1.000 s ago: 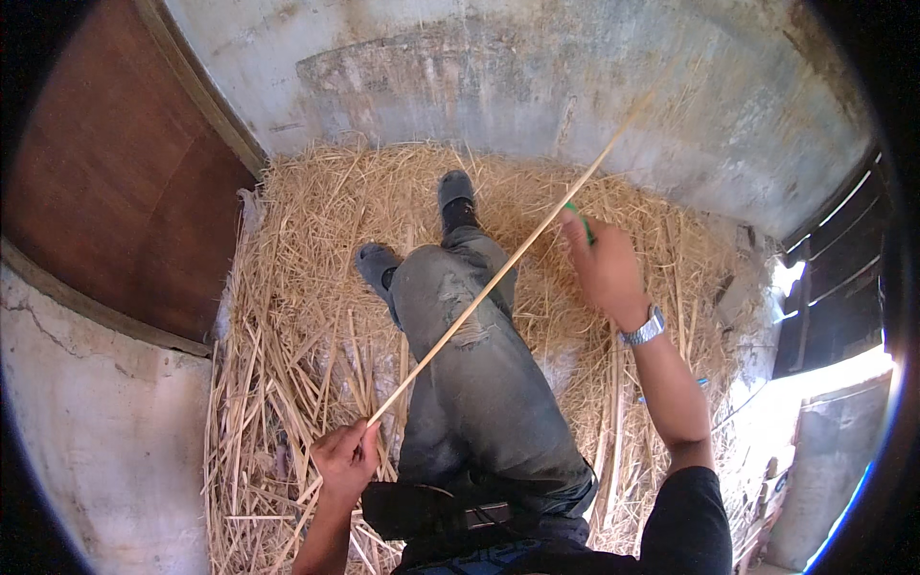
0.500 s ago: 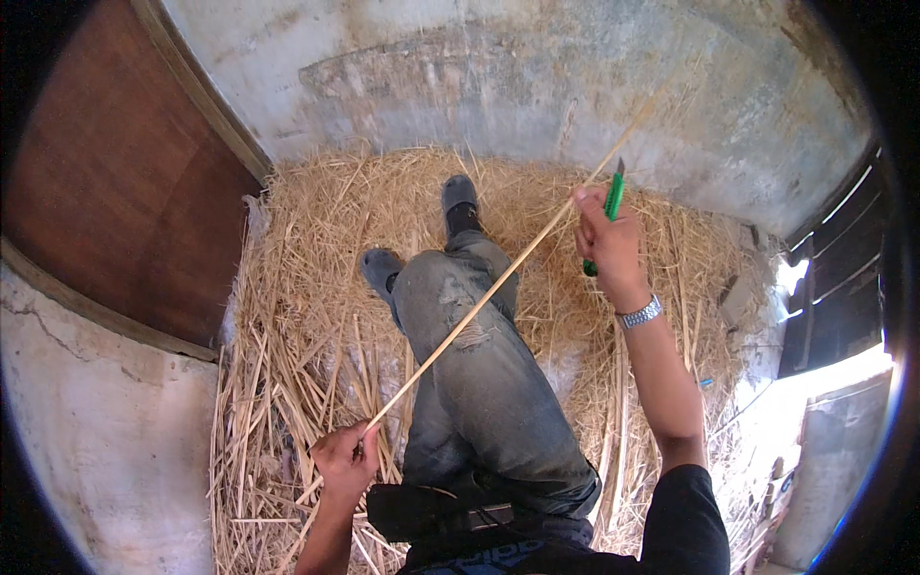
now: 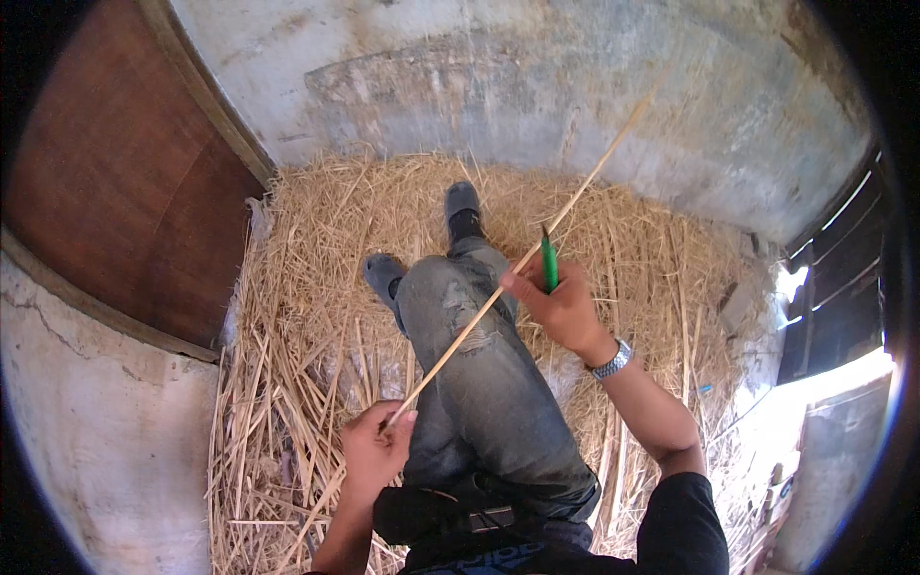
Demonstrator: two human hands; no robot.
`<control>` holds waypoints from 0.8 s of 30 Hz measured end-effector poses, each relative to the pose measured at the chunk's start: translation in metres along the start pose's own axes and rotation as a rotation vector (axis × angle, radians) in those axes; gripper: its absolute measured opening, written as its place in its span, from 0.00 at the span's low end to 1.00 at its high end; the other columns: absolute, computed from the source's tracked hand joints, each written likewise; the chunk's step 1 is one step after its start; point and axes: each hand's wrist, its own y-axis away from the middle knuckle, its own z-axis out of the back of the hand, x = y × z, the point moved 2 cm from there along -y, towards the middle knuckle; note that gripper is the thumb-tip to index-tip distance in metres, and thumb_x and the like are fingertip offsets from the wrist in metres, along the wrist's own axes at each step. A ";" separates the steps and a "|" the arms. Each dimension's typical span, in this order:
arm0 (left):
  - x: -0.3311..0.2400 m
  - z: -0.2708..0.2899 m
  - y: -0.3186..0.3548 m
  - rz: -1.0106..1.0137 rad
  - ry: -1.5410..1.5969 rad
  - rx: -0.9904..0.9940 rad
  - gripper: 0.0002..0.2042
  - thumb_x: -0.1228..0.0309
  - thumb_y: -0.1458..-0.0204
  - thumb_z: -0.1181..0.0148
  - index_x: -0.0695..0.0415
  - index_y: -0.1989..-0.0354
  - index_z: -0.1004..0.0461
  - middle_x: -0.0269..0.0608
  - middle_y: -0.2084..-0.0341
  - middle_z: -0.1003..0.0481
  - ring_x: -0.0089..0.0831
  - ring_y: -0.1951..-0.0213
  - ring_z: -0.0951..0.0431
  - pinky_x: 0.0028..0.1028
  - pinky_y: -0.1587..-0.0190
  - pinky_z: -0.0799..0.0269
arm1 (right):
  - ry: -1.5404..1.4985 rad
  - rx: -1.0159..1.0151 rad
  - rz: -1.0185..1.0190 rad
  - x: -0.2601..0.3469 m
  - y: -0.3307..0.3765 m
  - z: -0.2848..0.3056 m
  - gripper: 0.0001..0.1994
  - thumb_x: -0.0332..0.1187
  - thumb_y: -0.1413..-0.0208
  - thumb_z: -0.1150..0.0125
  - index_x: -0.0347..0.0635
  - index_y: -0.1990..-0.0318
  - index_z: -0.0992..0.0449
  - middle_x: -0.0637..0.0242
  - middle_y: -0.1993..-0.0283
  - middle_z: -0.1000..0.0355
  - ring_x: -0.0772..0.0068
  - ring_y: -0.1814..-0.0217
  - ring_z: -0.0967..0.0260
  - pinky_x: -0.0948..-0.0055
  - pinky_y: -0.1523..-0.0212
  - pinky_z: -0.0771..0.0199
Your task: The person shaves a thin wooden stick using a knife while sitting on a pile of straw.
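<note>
A long, thin, pale bamboo-like stick (image 3: 454,349) runs slantwise over my legs, from low left to far right. Its near end is pinched in my left hand (image 3: 374,452), whose fingers are closed. My right hand (image 3: 567,309) is closed on a green utility knife (image 3: 549,266), blade pointing up and away. The thumb and finger of that same hand touch the stick around its middle. Beyond my right hand, the far part of the stick rises in front of the wall and blurs at its tip.
Straw and shavings (image 3: 316,225) cover the floor around my outstretched legs (image 3: 479,393). Many loose strips (image 3: 278,412) lie at the left. A stained wall (image 3: 537,86) stands ahead, a brown door panel (image 3: 125,182) at left, and dark boards (image 3: 839,278) with bright gaps at right.
My right hand, with the utility knife, has slid back along the stick toward me and left. My left hand has shifted slightly right with the stick's near end.
</note>
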 end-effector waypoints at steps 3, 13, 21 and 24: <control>-0.012 -0.021 -0.007 0.027 0.139 0.012 0.05 0.75 0.43 0.35 0.64 0.63 0.20 0.45 0.78 0.20 0.27 0.79 0.19 0.24 0.75 0.28 | 0.194 0.117 0.047 0.004 0.008 -0.014 0.16 0.44 0.39 0.34 0.37 0.64 0.22 0.64 0.83 0.35 0.71 0.83 0.38 0.65 0.77 0.39; -0.020 -0.024 -0.010 0.047 0.024 0.035 0.05 0.74 0.43 0.35 0.63 0.64 0.20 0.45 0.82 0.22 0.34 0.80 0.19 0.29 0.77 0.28 | 0.888 0.143 0.143 0.003 0.031 -0.015 0.29 0.61 0.38 0.47 0.40 0.67 0.21 0.49 0.82 0.28 0.44 0.78 0.25 0.50 0.76 0.26; -0.026 -0.022 -0.019 -0.066 -0.157 -0.003 0.05 0.73 0.45 0.34 0.62 0.64 0.20 0.50 0.78 0.22 0.45 0.79 0.21 0.34 0.78 0.28 | 0.934 -0.097 0.111 -0.014 -0.007 0.001 0.30 0.64 0.41 0.45 0.42 0.72 0.20 0.51 0.83 0.28 0.47 0.79 0.25 0.53 0.78 0.27; -0.031 -0.020 -0.018 -0.097 -0.181 -0.004 0.05 0.74 0.45 0.34 0.61 0.64 0.20 0.51 0.78 0.22 0.45 0.79 0.20 0.35 0.77 0.28 | 0.873 -0.253 0.050 -0.013 -0.030 0.033 0.29 0.63 0.41 0.43 0.42 0.72 0.20 0.51 0.83 0.28 0.48 0.80 0.25 0.54 0.78 0.27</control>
